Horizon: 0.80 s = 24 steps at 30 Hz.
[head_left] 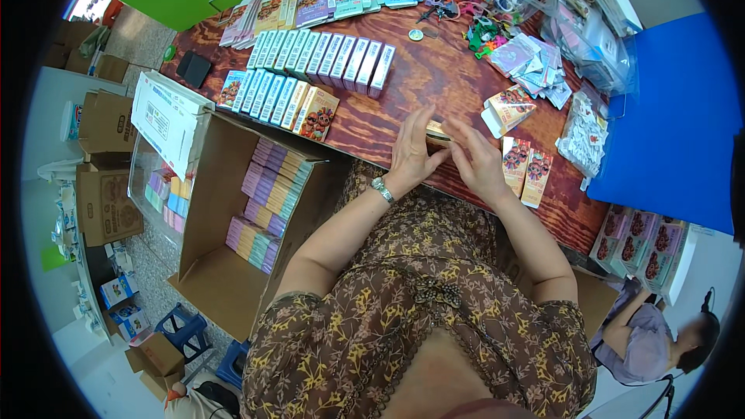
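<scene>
Close to the table's front edge, a small yellowish carton is held between both palms. My left hand presses on it from one side, fingers stretched along it. From the other side my right hand closes over it, and the two thumbs nearly meet. Most of the carton is hidden by my fingers. To the right of my right hand lie flat orange cartons with printed cartoon figures. An orange carton with open flaps lies just beyond them.
Two rows of upright small boxes stand at left on the wooden table. Behind them lie stacks of flat cartons. At right are loose cards and a bag of white packets. A large cardboard box holds bundled cartons beside me.
</scene>
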Motion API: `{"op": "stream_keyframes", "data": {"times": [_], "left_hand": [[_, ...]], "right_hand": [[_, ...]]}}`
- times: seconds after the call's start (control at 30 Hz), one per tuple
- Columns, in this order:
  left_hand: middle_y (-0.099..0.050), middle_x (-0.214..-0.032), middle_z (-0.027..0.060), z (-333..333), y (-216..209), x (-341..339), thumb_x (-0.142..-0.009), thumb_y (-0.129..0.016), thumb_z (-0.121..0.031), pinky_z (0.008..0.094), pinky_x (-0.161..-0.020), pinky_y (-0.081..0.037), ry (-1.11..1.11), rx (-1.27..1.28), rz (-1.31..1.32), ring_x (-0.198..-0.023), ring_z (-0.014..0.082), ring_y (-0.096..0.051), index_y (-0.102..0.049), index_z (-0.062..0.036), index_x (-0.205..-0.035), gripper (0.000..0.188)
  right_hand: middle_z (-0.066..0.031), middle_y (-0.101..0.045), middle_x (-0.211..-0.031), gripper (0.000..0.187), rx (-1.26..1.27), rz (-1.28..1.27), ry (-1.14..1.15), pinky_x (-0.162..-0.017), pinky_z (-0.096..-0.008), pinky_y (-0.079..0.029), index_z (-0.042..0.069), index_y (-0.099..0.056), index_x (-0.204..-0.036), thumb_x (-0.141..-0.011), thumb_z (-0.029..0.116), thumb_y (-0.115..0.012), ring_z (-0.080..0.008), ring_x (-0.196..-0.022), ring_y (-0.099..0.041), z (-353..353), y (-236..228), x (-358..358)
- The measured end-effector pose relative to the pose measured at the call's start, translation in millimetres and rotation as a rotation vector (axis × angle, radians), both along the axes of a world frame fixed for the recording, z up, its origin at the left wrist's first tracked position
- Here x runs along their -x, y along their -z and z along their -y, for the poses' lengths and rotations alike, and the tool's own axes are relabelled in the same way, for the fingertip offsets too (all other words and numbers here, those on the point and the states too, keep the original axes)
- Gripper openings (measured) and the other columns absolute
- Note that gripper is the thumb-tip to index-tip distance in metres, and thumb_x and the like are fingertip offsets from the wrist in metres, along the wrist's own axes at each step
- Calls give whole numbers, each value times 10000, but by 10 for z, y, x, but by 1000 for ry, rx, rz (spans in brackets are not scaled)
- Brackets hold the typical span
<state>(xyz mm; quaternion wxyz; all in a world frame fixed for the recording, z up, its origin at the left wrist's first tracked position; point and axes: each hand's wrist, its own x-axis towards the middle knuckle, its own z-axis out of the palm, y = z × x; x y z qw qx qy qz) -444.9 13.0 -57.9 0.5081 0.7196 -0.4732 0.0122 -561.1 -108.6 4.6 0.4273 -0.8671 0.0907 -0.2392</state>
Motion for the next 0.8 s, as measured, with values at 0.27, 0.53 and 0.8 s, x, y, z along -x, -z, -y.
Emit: {"op": "stream_keyframes", "data": {"times": [0.27,0.53,0.8], "left_hand": [[-524,-1308,226,21,-49,38,-693,-877,-122,479,-947,-500,-49,28,35,-1179,425,-552,-386,-65,-1439,894],[-511,-1264,219,30,-56,106,-701,-866,-127,484,-843,-509,-105,-21,83,-1069,430,-564,-391,-84,-1422,864],[-498,-1261,222,20,-30,153,-676,-873,-108,471,-871,-516,-130,-103,103,-1117,416,-562,-363,-77,-1441,920]], "right_hand": [[-109,-635,-925,230,191,60,169,-754,-383,-516,45,-693,-1104,-875,21,-701,-286,-883,-633,-7,2,30],[-91,-635,-911,140,351,70,177,-714,-347,-498,21,-715,-1013,-873,15,-709,-244,-846,-628,-1,-19,7],[-94,-624,-882,154,381,39,149,-704,-366,-493,19,-711,-1008,-856,5,-711,-262,-824,-624,-3,-27,17]]}}
